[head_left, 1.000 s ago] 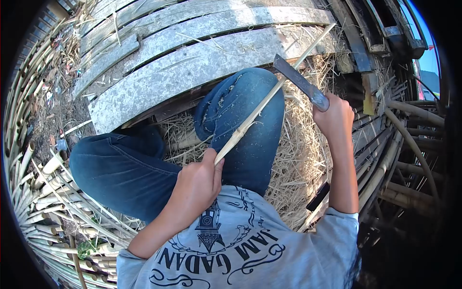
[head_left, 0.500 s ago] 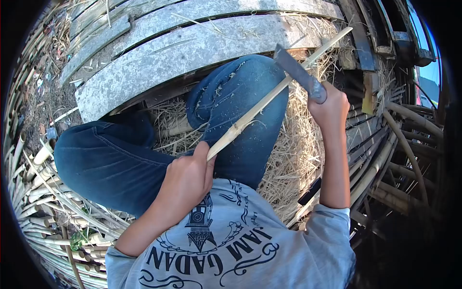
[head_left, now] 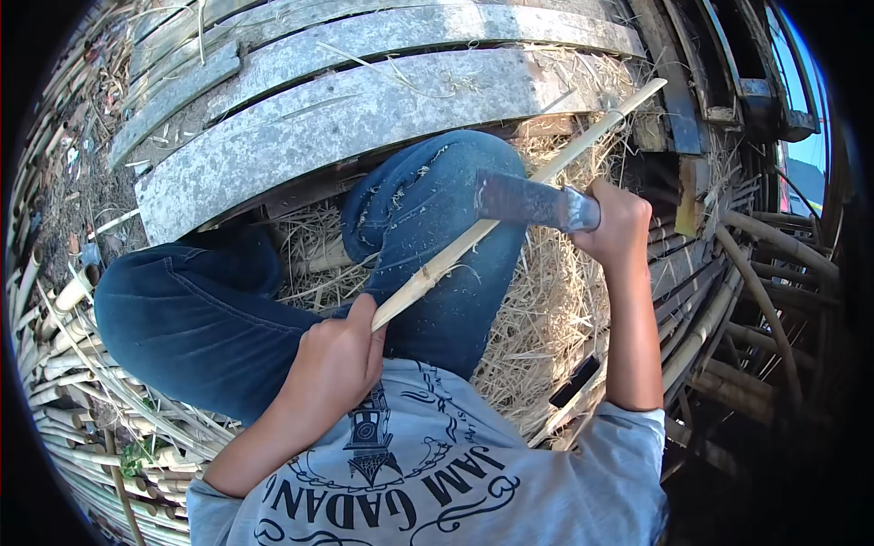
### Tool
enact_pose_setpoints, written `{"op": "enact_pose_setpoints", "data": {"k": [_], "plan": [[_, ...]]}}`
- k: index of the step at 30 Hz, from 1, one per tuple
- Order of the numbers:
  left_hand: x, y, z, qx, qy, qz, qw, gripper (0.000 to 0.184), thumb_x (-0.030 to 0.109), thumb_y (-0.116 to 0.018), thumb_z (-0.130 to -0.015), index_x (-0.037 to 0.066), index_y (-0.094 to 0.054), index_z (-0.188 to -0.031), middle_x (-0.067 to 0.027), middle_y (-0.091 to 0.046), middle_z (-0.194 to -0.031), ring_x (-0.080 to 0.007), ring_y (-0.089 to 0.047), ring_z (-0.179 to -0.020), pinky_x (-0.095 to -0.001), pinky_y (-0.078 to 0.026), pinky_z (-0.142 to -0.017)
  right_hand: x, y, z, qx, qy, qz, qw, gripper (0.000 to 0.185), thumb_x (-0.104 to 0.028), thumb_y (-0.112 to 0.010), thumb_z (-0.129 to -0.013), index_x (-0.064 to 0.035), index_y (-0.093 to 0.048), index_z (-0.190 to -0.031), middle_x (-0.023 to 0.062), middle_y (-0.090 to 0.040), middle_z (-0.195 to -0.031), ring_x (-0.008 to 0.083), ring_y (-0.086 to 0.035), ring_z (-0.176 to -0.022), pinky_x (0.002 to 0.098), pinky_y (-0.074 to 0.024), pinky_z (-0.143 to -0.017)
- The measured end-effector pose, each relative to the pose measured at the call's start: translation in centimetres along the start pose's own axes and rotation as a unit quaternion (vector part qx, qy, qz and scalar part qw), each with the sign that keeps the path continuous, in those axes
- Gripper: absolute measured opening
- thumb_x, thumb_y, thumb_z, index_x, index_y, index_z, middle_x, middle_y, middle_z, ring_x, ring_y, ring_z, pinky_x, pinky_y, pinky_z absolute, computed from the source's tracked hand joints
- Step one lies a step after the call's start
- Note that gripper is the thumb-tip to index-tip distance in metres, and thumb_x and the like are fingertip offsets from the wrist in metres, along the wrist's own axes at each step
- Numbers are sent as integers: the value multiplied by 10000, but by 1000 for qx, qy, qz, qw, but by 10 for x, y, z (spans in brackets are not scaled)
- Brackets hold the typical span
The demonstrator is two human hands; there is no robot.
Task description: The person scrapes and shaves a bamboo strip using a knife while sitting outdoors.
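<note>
My left hand (head_left: 337, 357) is closed round the near end of a pale split bamboo strip (head_left: 437, 267). The strip slants up and to the right across my raised knee, its far end above the shavings. In my right hand (head_left: 617, 221) is the handle of a broad-bladed knife (head_left: 523, 200), mostly hidden by my fingers. The wide, flat blade points left and crosses over the strip beside my knee; whether its edge touches the bamboo I cannot tell. Bits of shaving cling to my jeans (head_left: 437, 200).
Weathered boards (head_left: 346, 109) lie in front of me. Bamboo shavings (head_left: 555, 318) cover the ground under and beside my legs. Cut bamboo poles (head_left: 73, 428) are stacked at left; more poles (head_left: 774, 309) stand at right. A small black object (head_left: 575, 380) lies near my right forearm.
My right hand has turned the knife, its blade swinging down and left along the strip towards my left hand. The strip's far end sits slightly lower in view.
</note>
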State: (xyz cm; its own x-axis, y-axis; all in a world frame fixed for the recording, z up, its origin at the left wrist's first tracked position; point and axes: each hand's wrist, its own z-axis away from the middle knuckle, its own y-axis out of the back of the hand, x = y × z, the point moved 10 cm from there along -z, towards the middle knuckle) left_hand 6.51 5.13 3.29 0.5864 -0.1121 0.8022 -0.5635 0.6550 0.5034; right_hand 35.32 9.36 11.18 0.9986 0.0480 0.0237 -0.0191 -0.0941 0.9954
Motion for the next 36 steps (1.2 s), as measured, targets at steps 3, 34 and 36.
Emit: {"op": "enact_pose_setpoints", "data": {"k": [3,34,36], "plan": [[2,-7,8,-38,33,45,998,136,95,-543,-934,-7,-461,-897,-234,-560,-565,-450,-592,-559,-533,-469,-520,104,-16,6,64,-220,23,973,195,-202,-662,-722,-16,-608,-743,227,-624,-672,437,-625,-679,485,-503,-607],[-16,5,14,-43,70,-4,997,100,44,-531,-928,-22,-472,-883,-265,-540,-582,-476,-577,-582,-534,-433,-522,15,15,-33,-32,-12,35,999,218,-180,-734,-610,-73,-650,-780,175,-669,-686,331,-688,-666,429,-547,-605],[-3,4,13,-42,58,-7,997,99,49,-527,-927,-21,-472,-885,-264,-544,-582,-473,-580,-582,-536,-435,-523,94,22,-38,48,-223,67,971,209,-180,-712,-631,-60,-648,-789,179,-667,-686,353,-677,-658,433,-542,-599]]}}
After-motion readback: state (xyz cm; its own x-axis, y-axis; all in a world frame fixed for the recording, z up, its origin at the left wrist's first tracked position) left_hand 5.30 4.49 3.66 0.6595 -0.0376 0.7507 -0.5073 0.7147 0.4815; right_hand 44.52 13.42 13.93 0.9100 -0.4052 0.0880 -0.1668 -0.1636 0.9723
